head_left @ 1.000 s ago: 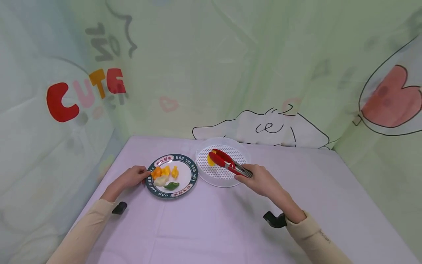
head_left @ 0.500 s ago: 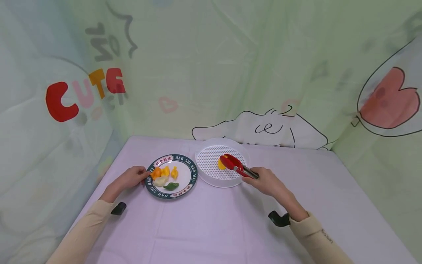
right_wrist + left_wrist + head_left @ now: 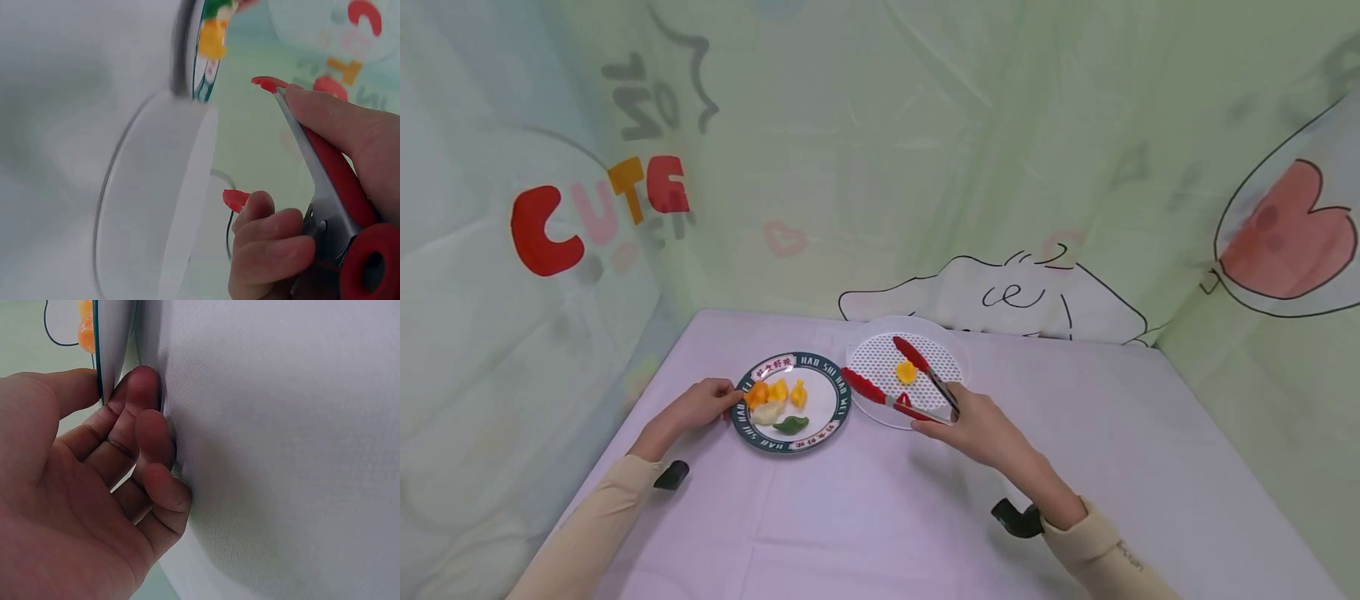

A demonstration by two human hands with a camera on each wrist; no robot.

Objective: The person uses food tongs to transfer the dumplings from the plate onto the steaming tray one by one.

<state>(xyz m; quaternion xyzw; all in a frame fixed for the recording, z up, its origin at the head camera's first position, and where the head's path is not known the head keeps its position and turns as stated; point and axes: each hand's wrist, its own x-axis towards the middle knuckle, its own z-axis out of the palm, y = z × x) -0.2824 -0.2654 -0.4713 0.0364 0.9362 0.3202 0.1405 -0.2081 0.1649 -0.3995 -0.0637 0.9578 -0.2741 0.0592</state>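
Observation:
My left hand (image 3: 703, 402) pinches the left rim of a green-bordered plate (image 3: 838, 400); the left wrist view shows the thumb above the rim and fingers below. On the plate lie several dumpling-shaped pieces: orange (image 3: 757, 393), yellow (image 3: 799, 393), a whitish piece (image 3: 767, 412) and a green piece (image 3: 792, 425). My right hand (image 3: 981, 425) grips red-tipped metal tongs (image 3: 925, 411), their arms spread wide over the white perforated steamer tray (image 3: 951, 367). A yellow piece (image 3: 906, 372) rests on its holes, between the spread tong arms. The right wrist view shows the tongs' handle (image 3: 331, 187) in my fingers.
A pale lilac cloth (image 3: 850, 517) covers the table. Plate and tray sit side by side near its back edge. Printed curtains (image 3: 850, 167) stand behind and at both sides. The tray's side wall (image 3: 150, 200) fills much of the right wrist view.
The tongs carried the yellow piece rightward toward the tray's middle, then opened and let it go there. The right hand has since shifted slightly left. The left hand stays at the plate.

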